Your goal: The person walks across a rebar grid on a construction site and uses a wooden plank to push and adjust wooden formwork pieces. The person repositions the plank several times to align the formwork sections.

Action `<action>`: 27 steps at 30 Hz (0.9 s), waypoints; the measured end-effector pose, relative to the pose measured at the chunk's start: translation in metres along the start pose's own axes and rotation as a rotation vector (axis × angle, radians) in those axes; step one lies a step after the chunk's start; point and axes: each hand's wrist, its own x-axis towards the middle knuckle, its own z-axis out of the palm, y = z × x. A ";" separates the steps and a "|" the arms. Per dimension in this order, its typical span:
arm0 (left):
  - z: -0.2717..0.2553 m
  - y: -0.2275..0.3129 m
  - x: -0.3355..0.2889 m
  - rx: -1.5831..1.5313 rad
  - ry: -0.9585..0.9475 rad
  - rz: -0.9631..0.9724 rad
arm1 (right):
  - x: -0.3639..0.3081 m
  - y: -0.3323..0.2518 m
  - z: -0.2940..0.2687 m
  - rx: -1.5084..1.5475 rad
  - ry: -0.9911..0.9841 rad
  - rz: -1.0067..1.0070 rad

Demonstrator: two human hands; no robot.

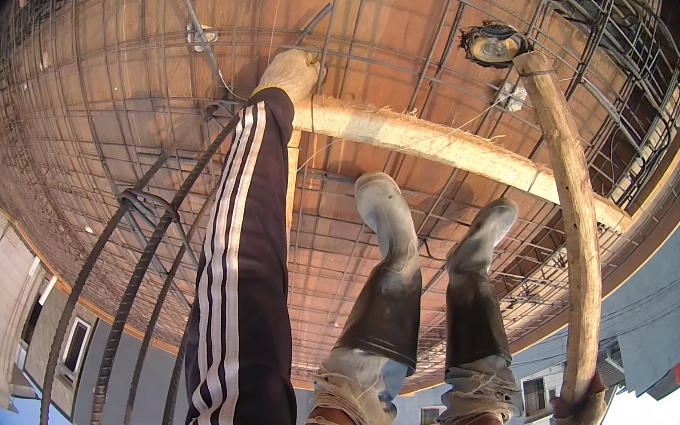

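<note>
My left hand (291, 74), in a pale work glove, looks closed beside the upper left end of a rough-sawn timber (434, 143). A dark bar end (315, 22) sticks out just beyond it. What its fingers hold is hidden. My right hand (583, 406), low at the right, is wrapped round the butt of a long wooden-handled hammer (572, 206). At the handle's far end sits a round head (495, 44) with a ragged black edge. The hammer crosses in front of the timber's right part.
My rubber boots (383, 206) stand on a rebar mesh (345, 246) over brown formwork boards (155, 73). Several ribbed bars (108, 358) rise at the left. Denser rebar (592, 29) runs along the right edge. Buildings (71, 337) lie beyond.
</note>
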 end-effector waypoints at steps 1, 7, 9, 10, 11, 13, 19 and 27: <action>0.000 0.002 -0.002 -0.002 0.027 0.009 | 0.000 0.000 -0.001 0.101 -0.106 0.067; -0.006 0.014 -0.017 0.036 0.127 -0.083 | 0.007 0.003 -0.016 0.322 -0.337 0.195; -0.009 0.018 -0.024 0.018 0.150 -0.096 | 0.010 0.005 -0.018 0.377 -0.532 0.265; -0.011 0.020 -0.027 0.006 0.147 -0.117 | 0.011 0.006 -0.019 0.186 -0.379 0.187; -0.014 0.022 -0.027 0.032 0.100 -0.140 | 0.011 0.007 -0.018 -0.004 -0.221 0.110; -0.017 0.023 -0.035 -0.042 0.129 -0.172 | 0.007 0.010 -0.016 -0.540 -0.119 -0.357; -0.019 0.033 -0.068 -0.042 0.341 0.019 | -0.001 0.017 -0.005 -1.177 -0.245 -1.183; -0.010 0.060 -0.112 -0.141 0.622 0.110 | -0.003 0.008 -0.004 -1.148 -0.297 -1.098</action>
